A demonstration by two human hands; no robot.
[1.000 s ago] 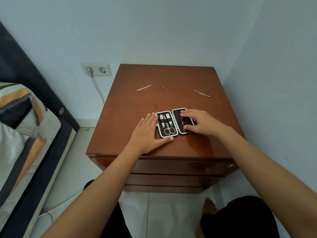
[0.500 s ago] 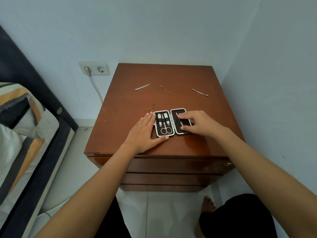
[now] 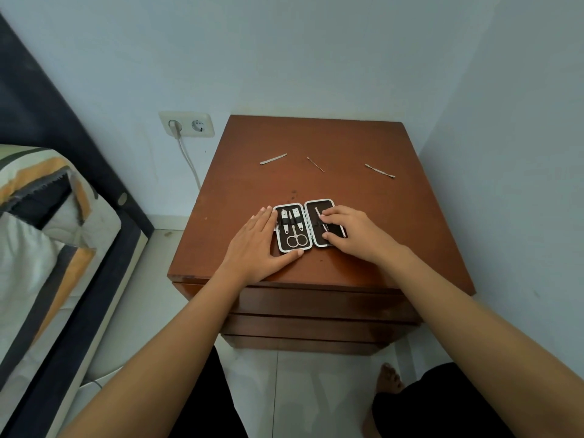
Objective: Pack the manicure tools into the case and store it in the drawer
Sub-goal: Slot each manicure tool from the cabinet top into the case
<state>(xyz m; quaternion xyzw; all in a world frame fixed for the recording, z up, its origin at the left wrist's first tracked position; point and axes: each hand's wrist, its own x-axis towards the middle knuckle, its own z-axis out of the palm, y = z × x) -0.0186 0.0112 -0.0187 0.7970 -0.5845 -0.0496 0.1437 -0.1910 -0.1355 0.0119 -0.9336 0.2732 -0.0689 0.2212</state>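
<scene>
An open manicure case (image 3: 319, 204) lies near the front of the brown nightstand (image 3: 316, 137). Its left half holds small scissors (image 3: 296, 240) and two clippers (image 3: 291, 220) under a strap. My left hand (image 3: 256, 245) lies flat against the case's left edge, thumb along its front edge. My right hand (image 3: 350, 232) rests on the right half, fingertips and thumb pinching a thin metal tool (image 3: 318, 214) against the lining. Three loose tools lie further back: a nail file (image 3: 273, 159), a thin pin (image 3: 315, 164) and a curved pusher (image 3: 380, 171).
Shut drawers (image 3: 316, 303) sit below the nightstand top. A wall socket with a white cable (image 3: 187, 124) is at the left, and a bed with a striped cover (image 3: 38, 232) lies further left. The wall is close on the right. My bare foot (image 3: 389, 379) is on the tiled floor.
My right fingers have shifted slightly on the case's right half, so more of the thin tool shows. My left hand stays beside the case.
</scene>
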